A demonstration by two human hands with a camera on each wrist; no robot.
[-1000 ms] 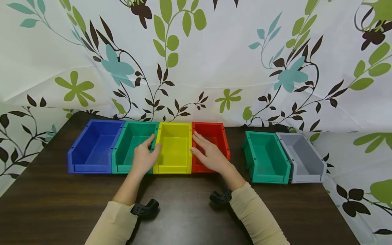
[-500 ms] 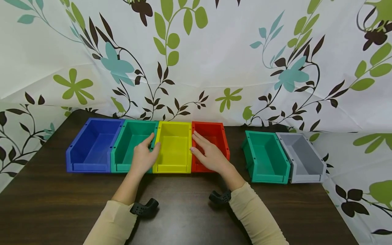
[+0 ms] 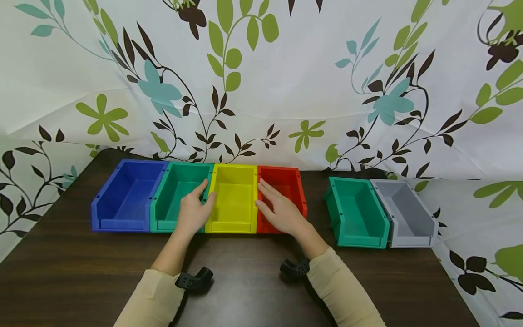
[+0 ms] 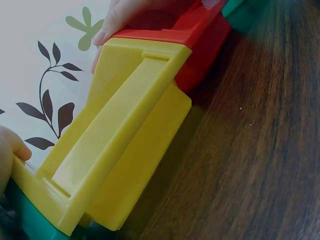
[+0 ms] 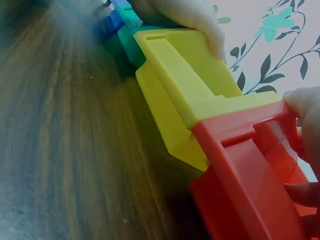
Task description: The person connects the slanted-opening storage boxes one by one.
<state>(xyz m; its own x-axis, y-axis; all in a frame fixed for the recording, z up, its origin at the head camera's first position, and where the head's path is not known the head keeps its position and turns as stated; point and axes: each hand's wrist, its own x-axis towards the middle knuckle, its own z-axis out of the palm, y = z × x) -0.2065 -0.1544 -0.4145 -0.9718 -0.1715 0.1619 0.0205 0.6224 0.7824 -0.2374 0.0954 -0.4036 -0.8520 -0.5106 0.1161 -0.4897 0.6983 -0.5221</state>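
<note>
Blue [image 3: 122, 195], green [image 3: 171, 222], yellow [image 3: 230, 225] and red [image 3: 300, 204] plastic bins stand side by side in the head view. My left hand [image 3: 194, 209] straddles the seam between green and yellow, its thumb over the yellow rim and its fingers on the green side. My right hand [image 3: 283, 211] lies across the red bin. Its thumb and fingertips meet the wall shared with the yellow bin. The left wrist view shows the yellow bin [image 4: 115, 125] between both hands; in the right wrist view, right-hand fingers [image 5: 302, 192] reach inside the red bin [image 5: 245, 175].
Farther right stand another green bin [image 3: 361, 238] and a grey bin [image 3: 412, 238], apart from the row. All rest on a dark wooden table [image 3: 241, 281]. A leaf-patterned cloth [image 3: 253, 104] hangs behind. Black wrist devices [image 3: 194, 279] sit on both wrists.
</note>
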